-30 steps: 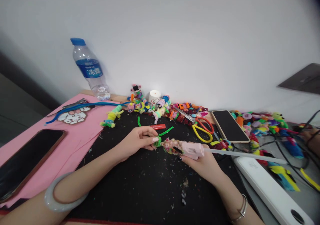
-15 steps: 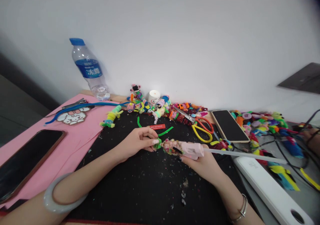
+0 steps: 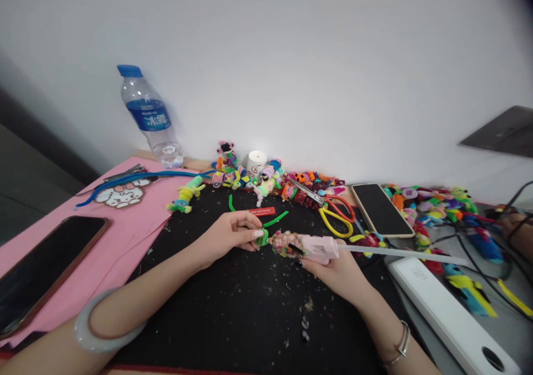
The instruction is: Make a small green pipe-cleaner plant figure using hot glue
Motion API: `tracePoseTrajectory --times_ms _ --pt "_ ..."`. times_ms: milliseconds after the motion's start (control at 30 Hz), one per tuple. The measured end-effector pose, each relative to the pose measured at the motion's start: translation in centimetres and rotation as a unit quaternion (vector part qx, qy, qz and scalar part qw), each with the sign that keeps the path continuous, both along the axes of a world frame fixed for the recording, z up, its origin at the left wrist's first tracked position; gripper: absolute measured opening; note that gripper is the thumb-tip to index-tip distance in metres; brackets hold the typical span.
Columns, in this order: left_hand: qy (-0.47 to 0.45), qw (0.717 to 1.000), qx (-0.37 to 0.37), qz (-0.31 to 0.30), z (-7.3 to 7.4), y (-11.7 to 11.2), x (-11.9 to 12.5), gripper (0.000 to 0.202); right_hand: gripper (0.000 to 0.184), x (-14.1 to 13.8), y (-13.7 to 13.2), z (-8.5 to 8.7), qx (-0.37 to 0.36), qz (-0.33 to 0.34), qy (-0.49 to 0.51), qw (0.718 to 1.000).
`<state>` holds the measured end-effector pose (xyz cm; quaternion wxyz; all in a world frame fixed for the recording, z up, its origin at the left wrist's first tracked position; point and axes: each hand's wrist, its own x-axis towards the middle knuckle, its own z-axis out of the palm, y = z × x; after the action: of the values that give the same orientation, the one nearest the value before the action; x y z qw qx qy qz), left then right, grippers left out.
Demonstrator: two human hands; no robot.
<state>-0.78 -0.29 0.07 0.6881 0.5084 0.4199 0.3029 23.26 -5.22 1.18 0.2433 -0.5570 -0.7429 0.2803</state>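
Observation:
In my left hand point(image 3: 235, 232) the fingers pinch a small green fuzzy piece point(image 3: 262, 237), which looks like coiled pipe cleaner. My right hand point(image 3: 339, 278) is wrapped round a pale pink hot glue gun point(image 3: 318, 247), its front end crusted with coloured bits. The gun's nozzle points left and meets or nearly meets the green piece; I cannot tell if they touch. A long translucent glue stick point(image 3: 387, 250) sticks out of the back of the gun. Just behind my left hand lie a red strip point(image 3: 262, 211) and a loose green pipe cleaner point(image 3: 276, 219).
Scissors point(image 3: 339, 214) with red and yellow handles lie behind the gun. Pipe-cleaner figures point(image 3: 270, 178) line the wall beside a leaning water bottle point(image 3: 150, 116). Phones point(image 3: 383, 211) lie on both sides, a white device point(image 3: 449, 314) at right. Another person's hand point(image 3: 516, 228) shows at far right, among cables.
Both hands hold nearly the same pose, with the gun's nozzle at the green piece. The view has shifted very slightly.

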Motion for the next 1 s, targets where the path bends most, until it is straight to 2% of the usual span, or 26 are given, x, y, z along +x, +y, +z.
tracePoseTrajectory --times_ms 133,300,467,633,800,900,1000 --pt "0.0 1.0 -0.009 -0.005 0.1 0.0 0.0 0.024 0.017 0.1 0.0 -0.2 0.011 -0.02 -0.01 1.0" --pt "0.005 1.0 0.001 -0.003 -0.1 0.1 -0.1 0.024 0.01 0.0 0.0 -0.1 -0.019 0.016 0.013 1.0" --pt "0.002 1.0 0.001 0.001 -0.1 0.1 -0.1 0.024 0.01 0.0 0.1 -0.1 0.016 -0.01 0.0 1.0" --pt "-0.024 1.0 -0.005 0.018 -0.2 0.3 -0.2 0.021 0.01 0.1 0.0 -0.2 -0.018 0.029 0.016 0.999" --pt "-0.071 0.993 0.022 0.09 -0.3 0.5 -0.4 0.022 0.011 0.5 0.2 0.3 0.05 -0.028 -0.013 0.998" --pt "-0.076 0.985 0.051 0.146 -0.3 0.8 -0.5 0.024 0.013 0.8 0.4 0.8 0.048 -0.048 -0.048 0.997" --pt "-0.071 0.98 0.071 0.174 -0.3 0.9 -0.6 0.024 0.024 1.0 0.6 1.0 0.044 -0.056 -0.103 0.992"
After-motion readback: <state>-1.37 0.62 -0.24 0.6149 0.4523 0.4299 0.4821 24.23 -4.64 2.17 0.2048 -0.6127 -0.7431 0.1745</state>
